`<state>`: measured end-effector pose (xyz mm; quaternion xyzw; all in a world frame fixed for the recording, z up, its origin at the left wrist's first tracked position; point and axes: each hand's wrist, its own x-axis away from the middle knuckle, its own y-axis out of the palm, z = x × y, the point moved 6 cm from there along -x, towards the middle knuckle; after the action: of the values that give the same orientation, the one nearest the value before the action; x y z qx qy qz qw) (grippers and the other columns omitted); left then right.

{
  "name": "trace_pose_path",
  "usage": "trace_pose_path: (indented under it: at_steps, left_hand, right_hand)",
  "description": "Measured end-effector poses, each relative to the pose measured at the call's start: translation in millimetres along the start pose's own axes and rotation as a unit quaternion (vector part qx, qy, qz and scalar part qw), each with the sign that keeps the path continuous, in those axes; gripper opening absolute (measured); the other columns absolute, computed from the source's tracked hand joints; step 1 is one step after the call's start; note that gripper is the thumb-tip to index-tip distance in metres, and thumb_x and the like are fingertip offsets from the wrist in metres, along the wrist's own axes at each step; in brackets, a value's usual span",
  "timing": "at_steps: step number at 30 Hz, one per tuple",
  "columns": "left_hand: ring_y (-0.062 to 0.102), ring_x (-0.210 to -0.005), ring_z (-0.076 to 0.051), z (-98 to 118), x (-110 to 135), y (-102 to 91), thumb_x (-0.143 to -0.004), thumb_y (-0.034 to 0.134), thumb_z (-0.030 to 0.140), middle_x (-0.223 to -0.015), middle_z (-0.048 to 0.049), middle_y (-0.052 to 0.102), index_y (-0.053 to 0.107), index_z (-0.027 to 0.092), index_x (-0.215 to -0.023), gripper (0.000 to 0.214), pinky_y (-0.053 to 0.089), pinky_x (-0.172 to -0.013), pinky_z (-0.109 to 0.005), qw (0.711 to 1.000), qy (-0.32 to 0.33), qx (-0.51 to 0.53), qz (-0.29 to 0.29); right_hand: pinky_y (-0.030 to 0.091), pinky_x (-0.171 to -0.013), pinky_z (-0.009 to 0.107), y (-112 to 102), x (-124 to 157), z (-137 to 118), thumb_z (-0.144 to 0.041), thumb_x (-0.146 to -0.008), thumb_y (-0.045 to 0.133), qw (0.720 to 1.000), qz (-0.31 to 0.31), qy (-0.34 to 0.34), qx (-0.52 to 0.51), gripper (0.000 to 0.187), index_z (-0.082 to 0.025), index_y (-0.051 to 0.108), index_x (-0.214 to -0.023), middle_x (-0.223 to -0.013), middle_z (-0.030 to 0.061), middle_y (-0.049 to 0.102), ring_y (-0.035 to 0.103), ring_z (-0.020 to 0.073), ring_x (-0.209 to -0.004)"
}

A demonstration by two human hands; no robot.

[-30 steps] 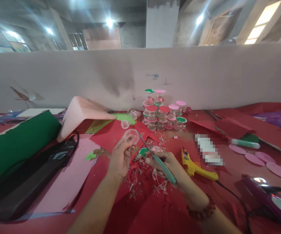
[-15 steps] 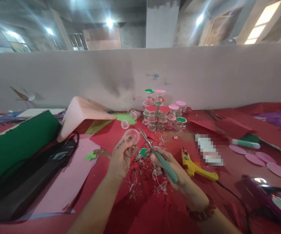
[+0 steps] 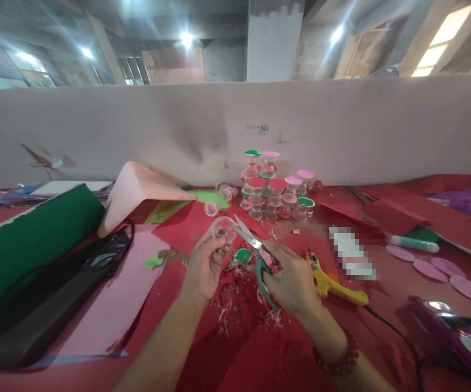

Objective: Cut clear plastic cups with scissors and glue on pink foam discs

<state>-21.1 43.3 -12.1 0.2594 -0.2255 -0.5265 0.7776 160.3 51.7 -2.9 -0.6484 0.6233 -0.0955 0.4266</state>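
Between its thumb and fingers, my left hand [image 3: 206, 265] pinches a small clear plastic cup [image 3: 224, 229], its round rim turned up. My right hand [image 3: 295, 275] grips a pair of scissors [image 3: 255, 244] with green handles. The blades are spread apart, and their tips lie close to the cup's rim; I cannot tell whether they touch it. Below the hands, a green paper piece [image 3: 243, 256] lies among thin paper shreds [image 3: 227, 313]. Another clear cup [image 3: 211, 209] rests farther back on the red surface.
Stacked clear cups with coloured discs [image 3: 266, 185] stand by the wall. To the right are a yellow glue gun [image 3: 337, 288] with a cord, pink paper discs [image 3: 430, 270] and a purple device [image 3: 447, 332]. A black bag [image 3: 56, 294] and pink sheets [image 3: 113, 305] lie left.
My right hand has turned over, and the scissors have gone from closed to spread, with the blades now near the cup. The left hand still holds the cup.
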Motion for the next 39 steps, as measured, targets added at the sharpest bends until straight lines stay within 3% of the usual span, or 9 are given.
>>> trace_pose_path:
  at_steps: [8, 15, 19, 25, 31, 39]
  left_hand:
    - [0.062, -0.067, -0.008, 0, 2, 1.8, -0.064, 0.068, 0.010, -0.089, -0.0019, 0.068, 0.069, 0.018, -0.090, 0.027, 0.049, -0.060, -0.015, 1.000, -0.001, -0.017, -0.019]
    - [0.059, -0.059, -0.006, 1, 0, 1.2, -0.062, 0.069, 0.010, -0.073, 0.0018, 0.066, 0.068, 0.016, -0.080, 0.018, 0.048, -0.058, -0.015, 0.998, 0.026, -0.040, -0.027]
    - [0.057, -0.058, -0.004, 1, 0, 1.9, -0.061, 0.071, 0.009, -0.072, 0.0034, 0.065, 0.068, 0.016, -0.080, 0.020, 0.046, -0.056, -0.014, 0.999, 0.026, -0.035, -0.023]
    - [0.055, -0.056, -0.004, 2, -1, -0.5, -0.062, 0.070, 0.010, -0.069, 0.0030, 0.062, 0.066, 0.016, -0.074, 0.014, 0.044, -0.053, -0.014, 0.999, 0.032, -0.037, -0.023]
    - [0.053, -0.055, -0.004, 0, 1, -0.4, -0.063, 0.067, 0.013, -0.078, -0.0001, 0.066, 0.067, 0.015, -0.085, 0.022, 0.043, -0.051, -0.014, 0.998, -0.006, -0.061, -0.023]
    - [0.053, -0.055, -0.004, -9, 13, 12.4, -0.063, 0.067, 0.016, -0.080, -0.0011, 0.066, 0.069, 0.016, -0.095, 0.032, 0.042, -0.049, -0.013, 0.992, -0.070, -0.078, -0.069]
  right_hand:
    - [0.047, -0.067, 0.024, 7, 1, 2, -0.025, -0.074, 0.059, 0.998, -0.034, 0.005, -0.059, 0.034, -0.026, 0.067, -0.107, -0.086, 0.0039, 0.071, 0.064, 0.0180, -0.075]
    - [0.041, -0.054, 0.021, 9, 1, 5, -0.031, -0.074, 0.061, 0.985, -0.068, 0.046, -0.150, 0.022, -0.020, 0.071, -0.090, -0.066, 0.0012, 0.066, 0.057, 0.0157, -0.060]
    - [0.036, -0.047, 0.021, 19, 2, 3, -0.035, -0.071, 0.065, 0.946, -0.127, 0.094, -0.281, 0.023, -0.019, 0.071, -0.086, -0.062, -0.0023, 0.059, 0.050, 0.0129, -0.054]
    - [0.037, -0.055, 0.022, 24, 0, -8, -0.034, -0.068, 0.069, 0.870, -0.202, 0.124, -0.433, 0.017, -0.019, 0.068, -0.076, -0.058, -0.0053, 0.049, 0.043, 0.0101, -0.054]
    - [0.039, -0.064, 0.024, 27, -2, 1, -0.031, -0.069, 0.069, 0.893, -0.177, 0.098, -0.403, 0.019, -0.019, 0.070, -0.084, -0.070, -0.0034, 0.056, 0.050, 0.0132, -0.066]
    - [0.040, -0.061, 0.024, 16, -8, 16, -0.036, -0.073, 0.064, 0.928, -0.111, 0.119, -0.334, 0.024, -0.016, 0.066, -0.087, -0.069, -0.0023, 0.057, 0.050, 0.0136, -0.063]
